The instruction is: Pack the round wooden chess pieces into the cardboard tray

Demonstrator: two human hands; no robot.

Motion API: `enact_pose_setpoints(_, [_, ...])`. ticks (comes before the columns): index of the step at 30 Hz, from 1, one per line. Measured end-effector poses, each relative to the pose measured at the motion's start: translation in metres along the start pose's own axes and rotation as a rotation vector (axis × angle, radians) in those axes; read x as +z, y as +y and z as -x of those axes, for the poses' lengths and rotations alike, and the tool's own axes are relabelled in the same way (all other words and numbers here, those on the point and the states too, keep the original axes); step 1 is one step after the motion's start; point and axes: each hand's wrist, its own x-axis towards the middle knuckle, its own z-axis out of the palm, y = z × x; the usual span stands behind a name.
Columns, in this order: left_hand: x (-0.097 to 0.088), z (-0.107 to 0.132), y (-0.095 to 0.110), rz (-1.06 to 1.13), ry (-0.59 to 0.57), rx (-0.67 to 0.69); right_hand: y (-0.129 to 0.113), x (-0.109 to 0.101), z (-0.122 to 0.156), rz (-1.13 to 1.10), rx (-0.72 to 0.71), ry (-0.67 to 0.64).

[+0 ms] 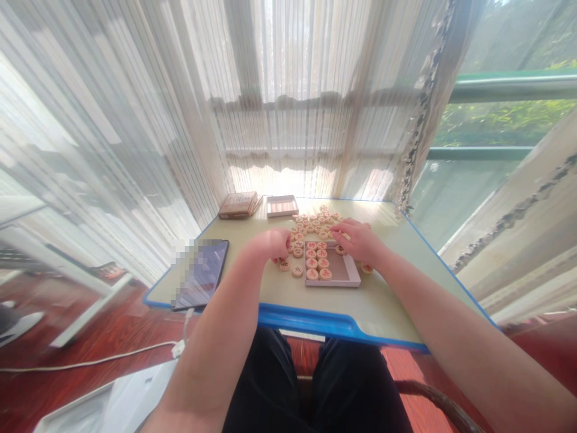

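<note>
Round wooden Chinese chess pieces [311,225] lie in a loose heap on the pale table. In front of the heap sits a shallow white box [332,283]. Two columns of red-marked pieces [318,263] fill its left side, and one dark-marked piece [339,249] is at its back right. My left hand [278,243] is left of the box with fingers curled down beside loose pieces; what they hold, if anything, is hidden. My right hand [354,237] reaches over the box's back right corner, fingers stretched toward the heap. Another piece [367,268] is partly hidden under my right wrist.
A tablet [201,273] with a cable lies at the table's left. Toward the back are a brown box [238,204] and a shallow white tray [282,205]. The table's blue edge [311,320] runs before my lap; sheer curtains [293,120] hang behind.
</note>
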Motion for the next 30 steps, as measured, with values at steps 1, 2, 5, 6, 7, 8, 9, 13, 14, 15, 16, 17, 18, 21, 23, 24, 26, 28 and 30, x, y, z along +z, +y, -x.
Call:
enact_pose_setpoints(1, [0.0, -0.001, -0.001, -0.028, -0.008, 0.011, 0.0, 0.0, 0.0, 0.0, 0.002, -0.001])
enact_pose_setpoints(2, [0.0, -0.001, -0.001, -0.039, 0.012, 0.033, 0.0, 0.0, 0.0, 0.0, 0.003, -0.001])
enact_pose_setpoints(5, [-0.003, -0.002, -0.001, -0.032, 0.122, 0.138, 0.0, -0.001, 0.001, 0.003, -0.007, 0.001])
enact_pose_setpoints(6, [-0.003, -0.003, -0.001, -0.016, 0.153, 0.183, -0.001, -0.001, 0.001, 0.003, -0.013, 0.002])
enact_pose_setpoints(7, [-0.003, -0.004, 0.0, 0.004, 0.174, 0.229, -0.001, -0.001, 0.001, 0.002, -0.017, 0.003])
enact_pose_setpoints(8, [-0.002, -0.005, 0.0, 0.029, 0.187, 0.27, -0.001, -0.002, 0.001, 0.002, -0.021, 0.004])
enact_pose_setpoints(9, [-0.001, -0.007, 0.001, 0.063, 0.196, 0.305, -0.001, -0.002, 0.001, 0.001, -0.023, 0.006])
enact_pose_setpoints(13, [0.005, -0.015, 0.002, 0.248, 0.22, 0.376, -0.001, -0.003, 0.001, 0.005, -0.031, 0.022])
enact_pose_setpoints(14, [0.006, -0.017, 0.001, 0.282, 0.217, 0.377, -0.002, -0.003, 0.001, 0.009, -0.036, 0.024])
enact_pose_setpoints(15, [0.007, -0.019, 0.0, 0.299, 0.207, 0.372, -0.003, -0.003, 0.001, 0.013, -0.042, 0.021])
enact_pose_setpoints(16, [0.007, -0.02, -0.002, 0.284, 0.193, 0.364, -0.003, -0.003, 0.001, 0.018, -0.048, 0.014])
enact_pose_setpoints(17, [0.008, -0.021, -0.004, 0.237, 0.17, 0.344, -0.004, -0.003, 0.001, 0.023, -0.05, 0.005])
enact_pose_setpoints(18, [0.007, -0.022, -0.005, 0.166, 0.154, 0.315, -0.005, -0.004, 0.001, 0.025, -0.048, -0.003])
enact_pose_setpoints(21, [0.006, -0.022, -0.007, -0.049, 0.123, 0.212, -0.007, -0.005, 0.002, 0.02, -0.045, -0.007])
enact_pose_setpoints(23, [0.006, -0.022, -0.007, -0.106, 0.119, 0.176, -0.007, -0.005, 0.001, 0.013, -0.054, 0.003])
enact_pose_setpoints(24, [0.006, -0.022, -0.007, -0.115, 0.121, 0.166, -0.007, -0.005, 0.001, 0.013, -0.059, 0.007])
enact_pose_setpoints(26, [0.007, -0.024, -0.007, -0.135, 0.151, 0.153, -0.007, -0.005, 0.001, 0.021, -0.064, 0.006])
enact_pose_setpoints(28, [0.008, -0.026, -0.008, -0.166, 0.196, 0.151, -0.007, -0.005, 0.001, 0.03, -0.065, 0.0])
enact_pose_setpoints(30, [0.009, -0.026, -0.007, -0.169, 0.241, 0.163, -0.006, -0.005, 0.001, 0.035, -0.067, -0.008])
